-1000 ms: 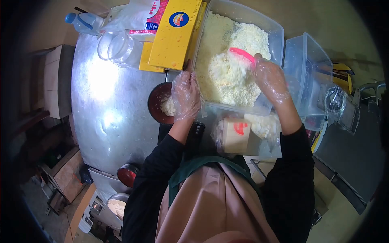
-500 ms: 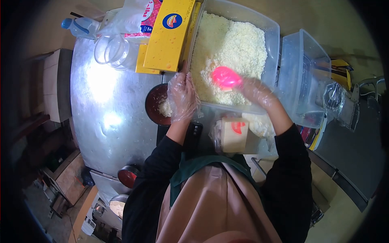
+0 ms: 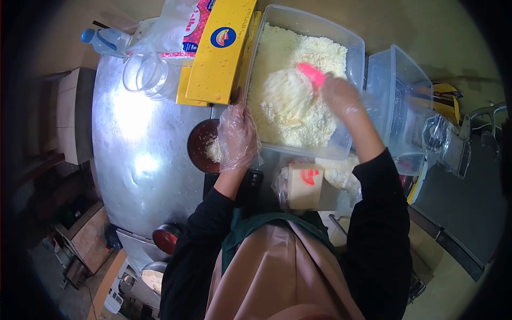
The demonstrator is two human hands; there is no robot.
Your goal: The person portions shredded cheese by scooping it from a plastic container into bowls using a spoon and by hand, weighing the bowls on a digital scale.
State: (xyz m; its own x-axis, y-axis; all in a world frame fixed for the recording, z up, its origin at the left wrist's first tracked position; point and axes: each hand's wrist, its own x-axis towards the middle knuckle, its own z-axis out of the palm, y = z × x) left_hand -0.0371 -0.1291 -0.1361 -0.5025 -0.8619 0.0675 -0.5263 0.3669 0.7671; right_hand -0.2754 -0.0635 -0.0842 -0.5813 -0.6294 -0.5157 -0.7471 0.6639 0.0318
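Note:
A clear plastic tub [image 3: 356, 114] holds a heap of pale grated cheese [image 3: 274, 50]. My right hand [image 3: 342, 97], in a clear plastic glove, is closed around a pink scoop [image 3: 311, 73] above the heap. A blurred spray of shreds lies left of the scoop, and a few larger pale pieces lie on the heap. At the tub's near left corner, my gloved left hand [image 3: 237, 137] grips its edge, fingers partly hidden. Just left of that hand is a dark red-brown bowl [image 3: 198, 146] with some grated cheese in it, on a black scale [image 3: 250, 186].
A wrapped block with a red logo [image 3: 305, 186] lies before the tub. Yellow boxes [image 3: 221, 58], a pink-and-white bag [image 3: 193, 26] and clear round containers [image 3: 141, 74] stand at the back left. Another clear tub [image 3: 397, 106] stands right. Dark bowls [image 3: 167, 238] sit at the near left.
The scoop has moved up and away over the tub and turned on its side, with shreds now spraying beside it. My left hand stays at the tub's corner. The whole view has shifted slightly.

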